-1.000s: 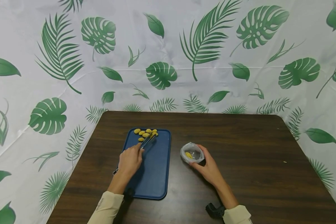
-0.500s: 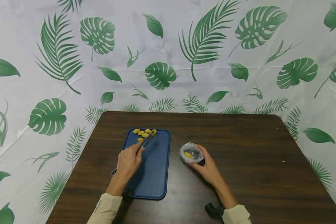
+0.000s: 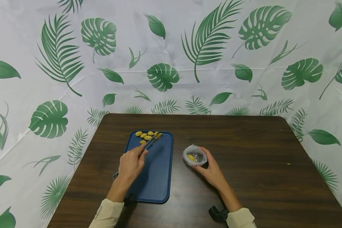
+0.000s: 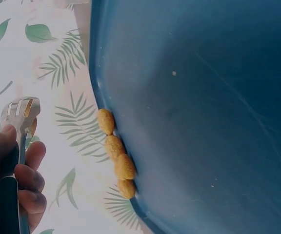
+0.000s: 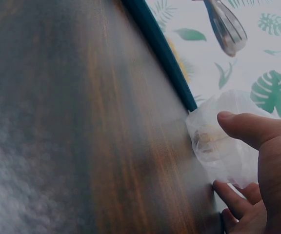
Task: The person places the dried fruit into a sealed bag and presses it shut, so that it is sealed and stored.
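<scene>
The left hand [image 3: 132, 163] grips a pair of tongs [image 3: 152, 142], thumb on one side and fingers curled on the other; a yellow piece [image 4: 32, 127] sits between the slotted ends, just ahead of that hand. Below the left hand lies a blue tray [image 3: 156, 180], with more yellow pieces [image 3: 148, 138] clustered beyond the fingertips along the tray's far edge. The right hand [image 3: 213, 171] clasps a bag-lined cup [image 3: 188, 162] between thumb and fingers, yellow bits showing inside. Under both hands is a dark wooden table [image 3: 259, 152]; farthest off, beyond them, hangs a leaf-print sheet [image 3: 171, 47].
</scene>
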Motion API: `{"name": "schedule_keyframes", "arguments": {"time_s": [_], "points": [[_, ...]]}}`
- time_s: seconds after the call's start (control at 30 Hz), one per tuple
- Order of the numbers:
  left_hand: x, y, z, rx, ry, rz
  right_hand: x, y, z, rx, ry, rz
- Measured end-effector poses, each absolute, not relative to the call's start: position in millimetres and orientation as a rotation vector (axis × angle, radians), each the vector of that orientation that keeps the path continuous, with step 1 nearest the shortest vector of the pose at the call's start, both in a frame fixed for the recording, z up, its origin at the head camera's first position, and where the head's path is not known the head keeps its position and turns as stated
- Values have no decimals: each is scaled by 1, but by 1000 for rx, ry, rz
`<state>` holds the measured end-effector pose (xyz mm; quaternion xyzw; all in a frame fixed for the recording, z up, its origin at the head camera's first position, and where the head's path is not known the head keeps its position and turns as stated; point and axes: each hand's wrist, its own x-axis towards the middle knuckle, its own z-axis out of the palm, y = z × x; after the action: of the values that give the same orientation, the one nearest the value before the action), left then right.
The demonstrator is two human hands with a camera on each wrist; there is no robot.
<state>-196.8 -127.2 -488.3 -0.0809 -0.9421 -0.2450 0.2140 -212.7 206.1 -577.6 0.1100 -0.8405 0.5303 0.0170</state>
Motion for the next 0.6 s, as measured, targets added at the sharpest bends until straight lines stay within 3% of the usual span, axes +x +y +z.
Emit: {"name": "schedule_keyframes", "arguments": {"time_s": [0.6], "points": [[-187,-115,-477,-295,-2597,-719,-211,207,-575,333,-2631,1633]]}}
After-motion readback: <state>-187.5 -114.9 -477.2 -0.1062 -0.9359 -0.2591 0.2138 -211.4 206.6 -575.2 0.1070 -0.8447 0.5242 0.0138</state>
